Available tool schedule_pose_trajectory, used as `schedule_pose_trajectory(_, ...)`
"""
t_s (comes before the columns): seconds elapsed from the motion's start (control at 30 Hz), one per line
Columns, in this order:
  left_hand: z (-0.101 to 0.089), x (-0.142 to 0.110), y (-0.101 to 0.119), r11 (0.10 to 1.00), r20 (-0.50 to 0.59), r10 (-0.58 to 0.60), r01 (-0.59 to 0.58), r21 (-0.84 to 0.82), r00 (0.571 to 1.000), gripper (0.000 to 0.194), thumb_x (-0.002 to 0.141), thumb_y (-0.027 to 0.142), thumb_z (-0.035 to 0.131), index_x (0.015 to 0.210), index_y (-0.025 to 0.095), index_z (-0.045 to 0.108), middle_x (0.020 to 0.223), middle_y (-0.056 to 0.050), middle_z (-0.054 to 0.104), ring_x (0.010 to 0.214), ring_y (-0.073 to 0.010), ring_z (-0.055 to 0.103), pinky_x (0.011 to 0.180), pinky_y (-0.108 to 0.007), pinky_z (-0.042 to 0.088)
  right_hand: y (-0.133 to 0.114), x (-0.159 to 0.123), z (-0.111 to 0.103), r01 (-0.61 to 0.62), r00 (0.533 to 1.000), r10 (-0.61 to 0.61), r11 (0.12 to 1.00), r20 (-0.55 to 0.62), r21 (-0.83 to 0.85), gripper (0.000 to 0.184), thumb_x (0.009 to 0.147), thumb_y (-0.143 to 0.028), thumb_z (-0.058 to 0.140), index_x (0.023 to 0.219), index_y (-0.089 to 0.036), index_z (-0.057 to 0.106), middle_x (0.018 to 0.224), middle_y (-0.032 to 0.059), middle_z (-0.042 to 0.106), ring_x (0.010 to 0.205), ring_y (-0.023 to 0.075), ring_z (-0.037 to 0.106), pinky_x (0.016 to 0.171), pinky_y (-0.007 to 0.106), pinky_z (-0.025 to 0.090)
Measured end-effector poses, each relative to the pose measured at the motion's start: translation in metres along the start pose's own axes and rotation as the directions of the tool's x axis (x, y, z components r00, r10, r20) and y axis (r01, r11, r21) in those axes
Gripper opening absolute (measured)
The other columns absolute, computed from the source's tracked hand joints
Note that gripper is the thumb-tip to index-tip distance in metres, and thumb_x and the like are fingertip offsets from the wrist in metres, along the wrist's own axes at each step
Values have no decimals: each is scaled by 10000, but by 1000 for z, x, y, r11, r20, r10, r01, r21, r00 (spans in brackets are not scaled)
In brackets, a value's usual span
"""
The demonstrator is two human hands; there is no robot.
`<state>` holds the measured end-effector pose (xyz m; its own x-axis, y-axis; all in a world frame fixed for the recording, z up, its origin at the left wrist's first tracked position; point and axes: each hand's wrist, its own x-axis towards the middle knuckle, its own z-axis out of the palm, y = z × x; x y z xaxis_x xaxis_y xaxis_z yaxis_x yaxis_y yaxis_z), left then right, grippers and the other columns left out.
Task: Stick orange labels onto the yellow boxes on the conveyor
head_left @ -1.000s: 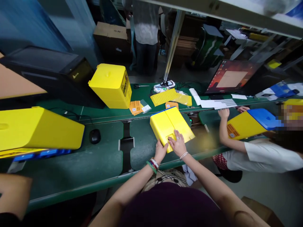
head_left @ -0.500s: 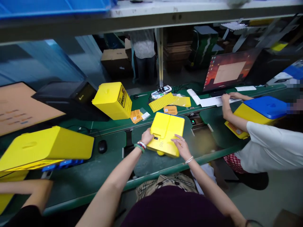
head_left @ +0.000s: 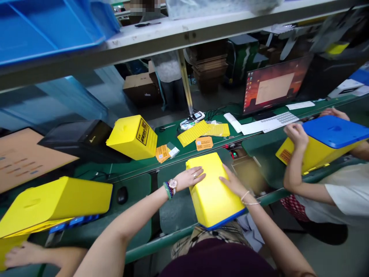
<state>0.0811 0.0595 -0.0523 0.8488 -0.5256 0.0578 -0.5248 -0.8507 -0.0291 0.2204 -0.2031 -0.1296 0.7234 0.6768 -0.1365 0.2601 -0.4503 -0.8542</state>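
A yellow plastic box with a blue rim point(head_left: 217, 200) lies tilted in front of me, its near end over the bench's front edge. My left hand point(head_left: 191, 177) wears a ring, a watch and bracelets. It holds the box at the upper left, fingers laid across the yellow face. Along the right edge, my right hand point(head_left: 232, 182) grips the same box, with its thumb on the face and the other fingers partly hidden. Beyond the box, an orange printed card point(head_left: 204, 143) and yellow sticker sheets point(head_left: 192, 133) lie on the green bench.
Another yellow box point(head_left: 133, 137) with a black label stands at the back left. A mouse point(head_left: 122, 195) lies beside a large yellow box point(head_left: 63, 200). At right, a co-worker's hands are at a blue-topped yellow box point(head_left: 314, 154), near a monitor point(head_left: 273, 86). A shelf point(head_left: 161, 36) crosses above.
The box has turned over between my hands, from the face with a small dark socket to a plain yellow face, and come nearer me. The right co-worker's hands left the white sheets.
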Motion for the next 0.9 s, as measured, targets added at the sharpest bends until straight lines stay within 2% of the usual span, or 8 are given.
schedule_pose_trajectory(0.07, 17, -17, -7, 993, -4, -111, 111, 30, 994, 489, 926, 35, 396, 1392, 180, 416, 1340, -146, 563, 1367, -230, 422, 1085, -390, 432, 2, 2, 11, 11, 999, -16, 995, 49, 95, 712, 856, -504, 565, 1491, -293, 323, 1444, 74, 485, 1307, 245, 470, 1075, 439, 410)
schedule_pose_trajectory(0.17, 37, -38, -7, 944, -10, -320, 319, 81, 947, 541, 903, 10, 389, 1422, 163, 390, 1394, -169, 517, 1418, -271, 340, 1097, -437, 417, 8, 36, 18, 25, 996, -34, 993, 76, 119, 536, 914, -449, 481, 1413, -256, 453, 1258, 83, 635, 1121, 215, 615, 970, 392, 493)
schedule_pose_trajectory(0.23, 44, -46, 0, 888, -5, -451, 449, 95, 893, 582, 886, -13, 368, 1441, 160, 374, 1458, -172, 453, 1451, -284, 259, 1097, -431, 417, 13, 82, 20, 51, 996, -43, 995, 83, -86, 433, 951, -382, 403, 1333, -224, 535, 1139, 81, 686, 1017, 192, 655, 913, 358, 518)
schedule_pose_trajectory(0.33, 48, -47, 12, 811, 12, -581, 578, 92, 814, 639, 864, -37, 348, 1465, 182, 355, 1516, -136, 392, 1475, -276, 170, 1086, -389, 436, 14, 167, 30, 118, 991, -82, 906, 105, -406, 377, 932, -295, 441, 1255, -172, 592, 1229, 123, 635, 1141, 213, 584, 988, 362, 460)
schedule_pose_trajectory(0.43, 48, -44, 19, 764, 3, -642, 639, 87, 767, 642, 872, -31, 339, 1470, 201, 359, 1522, -107, 394, 1481, -260, 137, 1052, -351, 470, 11, 240, 50, 194, 977, -121, 841, 173, -504, 440, 850, -199, 564, 1287, -145, 565, 1406, 169, 491, 1330, 268, 403, 1078, 407, 355)
schedule_pose_trajectory(0.5, 48, -43, 20, 754, -3, -654, 652, 84, 756, 640, 876, -31, 340, 1468, 212, 368, 1518, -95, 405, 1482, -255, 131, 1034, -332, 482, 10, 270, 64, 250, 962, -135, 791, 238, -559, 496, 822, -115, 562, 1316, -139, 537, 1451, 187, 434, 1370, 284, 338, 1092, 437, 318)
schedule_pose_trajectory(0.67, 47, -42, 16, 741, 14, -671, 670, 51, 741, 620, 888, -16, 355, 1459, 224, 390, 1517, -82, 408, 1481, -261, 142, 1024, -321, 481, 23, 296, 81, 344, 917, -103, 695, 385, -632, 391, 862, -12, 397, 1173, -64, 628, 1255, 248, 580, 1222, 277, 512, 1002, 388, 414)
schedule_pose_trajectory(0.9, 45, -39, 15, 715, 54, -698, 699, 9, 714, 656, 869, -41, 355, 1462, 237, 387, 1509, -83, 420, 1471, -249, 192, 1018, -315, 488, 36, 302, 61, 428, 874, -114, 639, 472, -639, 349, 905, -46, 383, 1147, -63, 634, 1173, 223, 639, 1100, 233, 605, 954, 311, 452)
